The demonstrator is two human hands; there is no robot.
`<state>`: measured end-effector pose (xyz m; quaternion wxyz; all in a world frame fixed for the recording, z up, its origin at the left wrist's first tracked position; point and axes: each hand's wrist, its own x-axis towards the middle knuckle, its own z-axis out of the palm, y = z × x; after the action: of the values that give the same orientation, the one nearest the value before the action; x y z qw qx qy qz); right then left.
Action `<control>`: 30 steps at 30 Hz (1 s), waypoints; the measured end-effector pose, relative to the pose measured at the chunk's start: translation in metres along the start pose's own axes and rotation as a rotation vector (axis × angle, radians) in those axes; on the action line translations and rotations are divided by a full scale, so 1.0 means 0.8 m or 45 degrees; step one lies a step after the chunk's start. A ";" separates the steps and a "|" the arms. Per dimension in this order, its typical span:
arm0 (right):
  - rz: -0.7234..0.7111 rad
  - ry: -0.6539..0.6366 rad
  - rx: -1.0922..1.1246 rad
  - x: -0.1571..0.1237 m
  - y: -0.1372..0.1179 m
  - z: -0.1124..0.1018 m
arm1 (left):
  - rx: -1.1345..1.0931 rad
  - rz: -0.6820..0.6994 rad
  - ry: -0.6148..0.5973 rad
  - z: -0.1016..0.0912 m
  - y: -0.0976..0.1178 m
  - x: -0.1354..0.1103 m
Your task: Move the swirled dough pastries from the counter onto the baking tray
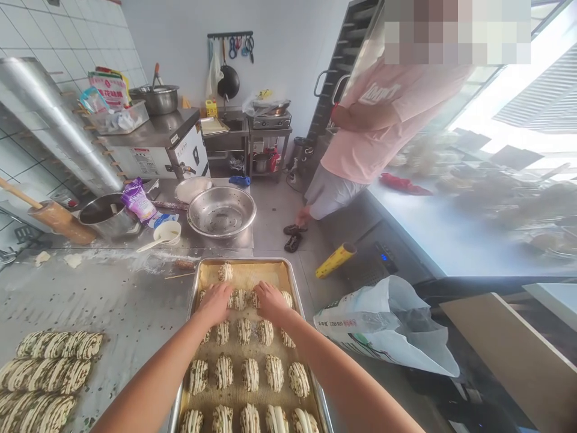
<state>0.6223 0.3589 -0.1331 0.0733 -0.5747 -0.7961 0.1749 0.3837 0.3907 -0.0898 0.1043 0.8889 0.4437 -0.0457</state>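
A metal baking tray (197, 282) lined with oiled paper lies in front of me with several twisted dough rolls flecked with green in rows. My left hand (215, 302) and my right hand (270, 300) rest palm down on the far row of rolls (238, 298), fingers curled over the dough and pressing it. One single roll (225, 272) sits alone near the tray's far edge. More uncut layered dough strips (42, 376) lie on the steel table to my left.
A steel bowl (221, 211), a pot (108, 214), a purple bag (137, 200), a ladle (164, 234) and a rolling pin (49, 212) stand beyond the tray. A flour sack (383, 325) and yellow wrap roll (336, 260) lie right. A person in a pink shirt (383, 120) stands at the counter.
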 end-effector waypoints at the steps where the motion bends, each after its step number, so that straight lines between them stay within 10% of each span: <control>1: 0.019 0.007 -0.013 -0.003 0.006 -0.002 | -0.008 0.010 0.007 0.000 0.004 0.000; 17: 0.187 0.281 0.178 -0.083 0.031 -0.026 | -0.062 0.086 -0.014 0.014 0.064 0.033; 30: 0.479 0.604 0.548 -0.228 -0.019 0.016 | -0.097 -0.034 0.118 0.010 0.030 -0.010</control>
<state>0.6648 0.1804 -0.1239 0.3415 -0.7070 -0.5823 0.2106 0.3981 0.3689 -0.0931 0.1169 0.8795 0.4611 0.0112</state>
